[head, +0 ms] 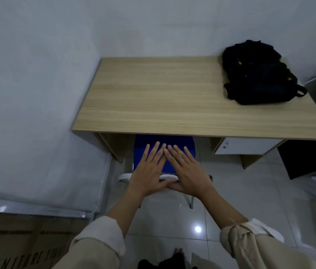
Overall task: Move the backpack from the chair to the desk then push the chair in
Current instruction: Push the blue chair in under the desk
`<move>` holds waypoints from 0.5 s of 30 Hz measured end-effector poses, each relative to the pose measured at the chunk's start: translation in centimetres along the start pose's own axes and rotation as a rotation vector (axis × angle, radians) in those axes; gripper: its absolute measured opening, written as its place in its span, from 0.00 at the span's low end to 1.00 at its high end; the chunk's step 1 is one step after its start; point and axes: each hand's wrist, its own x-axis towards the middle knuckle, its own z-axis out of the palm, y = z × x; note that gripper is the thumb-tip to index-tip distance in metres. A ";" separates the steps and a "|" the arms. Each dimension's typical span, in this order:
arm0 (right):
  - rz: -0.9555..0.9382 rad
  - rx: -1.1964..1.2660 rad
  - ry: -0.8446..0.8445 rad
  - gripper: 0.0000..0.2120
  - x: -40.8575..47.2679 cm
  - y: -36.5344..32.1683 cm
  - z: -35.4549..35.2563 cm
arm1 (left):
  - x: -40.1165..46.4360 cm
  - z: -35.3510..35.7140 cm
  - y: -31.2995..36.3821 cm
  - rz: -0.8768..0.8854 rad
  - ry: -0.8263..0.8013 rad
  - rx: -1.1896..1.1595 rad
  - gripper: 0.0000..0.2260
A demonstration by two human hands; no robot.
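Note:
A black backpack (258, 74) lies on the far right corner of the light wooden desk (163, 98). The blue chair (149, 142) stands tucked under the desk's front edge, its seat mostly hidden below the top. My left hand (148, 169) and my right hand (186, 169) are side by side over the chair's backrest, fingers spread and pointing at the desk, thumbs touching near the top rail. Neither hand holds anything.
A white drawer unit (246, 145) sits under the desk's right side. Walls close in behind and to the left. A dark panel (312, 158) stands at the right. A cardboard box (17, 245) lies at lower left. The floor is glossy tile.

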 end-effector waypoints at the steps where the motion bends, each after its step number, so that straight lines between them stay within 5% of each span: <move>1: 0.000 -0.022 0.004 0.44 0.4 0.2 -0.1 | 0.4 -0.1 -0.3 0.000 0.004 0.012 0.41; 15: -0.015 -0.143 0.014 0.36 5.4 1.2 0.0 | 3.8 -0.3 -4.8 -0.013 -0.006 0.047 0.35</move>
